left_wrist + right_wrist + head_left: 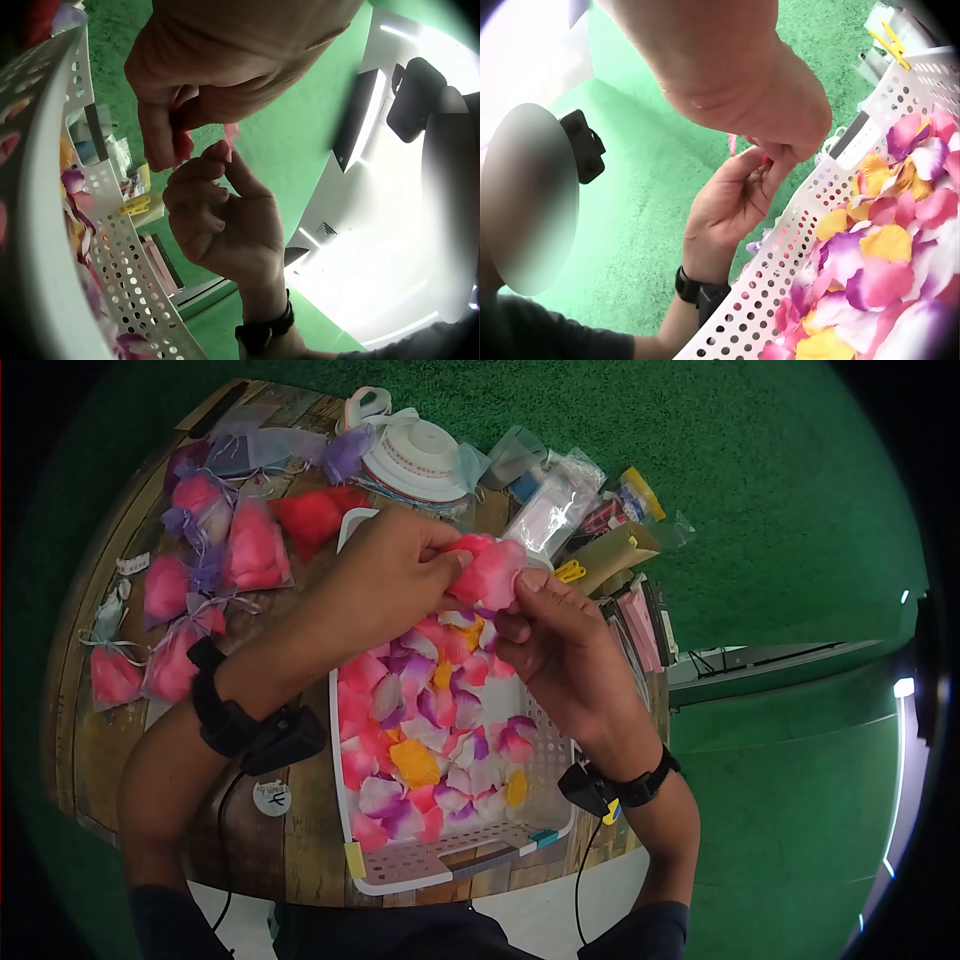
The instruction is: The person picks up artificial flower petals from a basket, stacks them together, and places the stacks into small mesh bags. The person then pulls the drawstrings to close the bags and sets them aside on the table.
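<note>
Pink artificial flower petals (490,568) are held up between both hands, above the far part of a white plastic basket (545,760). My left hand (405,565) pinches them at one side with thumb and fingers. From the other side, the thumb and fingertips of my right hand (565,645) pinch their edge. Below lie many loose petals (425,735) in pink, white, purple and yellow. In the left wrist view, a bit of pink shows between the fingers of the left hand (217,75); the right wrist view mostly hides the petals behind the hands.
Several sheer drawstring bags of petals (258,545) lie left of the basket. Behind it sit ribbon rolls (415,455) and clear plastic packets (555,510). A yellow clip (570,571) is on the basket's far right rim. A round sticker (271,797) is on the wooden table (300,860).
</note>
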Motion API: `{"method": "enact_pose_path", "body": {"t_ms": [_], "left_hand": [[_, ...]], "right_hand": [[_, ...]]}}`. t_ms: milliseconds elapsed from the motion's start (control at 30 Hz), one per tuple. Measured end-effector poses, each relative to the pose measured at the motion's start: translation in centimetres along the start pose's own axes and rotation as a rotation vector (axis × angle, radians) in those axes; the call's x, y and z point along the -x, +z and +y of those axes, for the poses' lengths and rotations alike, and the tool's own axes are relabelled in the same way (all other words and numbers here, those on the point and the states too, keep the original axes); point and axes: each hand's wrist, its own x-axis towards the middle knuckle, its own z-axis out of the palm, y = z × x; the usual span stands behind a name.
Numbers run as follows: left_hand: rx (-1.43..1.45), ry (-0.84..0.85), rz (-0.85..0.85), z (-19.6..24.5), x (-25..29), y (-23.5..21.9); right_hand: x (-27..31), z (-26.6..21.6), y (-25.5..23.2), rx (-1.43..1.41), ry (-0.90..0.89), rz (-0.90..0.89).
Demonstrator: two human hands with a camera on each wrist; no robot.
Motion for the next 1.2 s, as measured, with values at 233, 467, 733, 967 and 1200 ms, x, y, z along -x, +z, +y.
{"method": "enact_pose_path", "body": {"t_ms": [233, 467, 733, 967, 1200], "left_hand": [[0.091, 0.203, 0.061, 1.8, 1.2, 1.7], [0.133, 0.159, -0.033, 2.4, 1.7, 2.1], [0.082, 0.103, -0.032, 3.9, 2.0, 2.0], [0.109, 0.084, -0.054, 3.0, 1.6, 1.2], [0.078, 0.099, -0.030, 2.6, 1.4, 1.1]], "right_hand": [[0.2, 0.6, 0.9, 0.145, -0.061, 0.185], [0.4, 0.6, 1.5, 0.256, -0.206, 0.309], [0.3, 0.9, 1.6, 0.431, -0.371, 0.324], [0.6, 0.7, 1.2, 0.473, -0.343, 0.280], [-1.0, 0.9, 1.3, 0.514, -0.517, 0.273]]}}
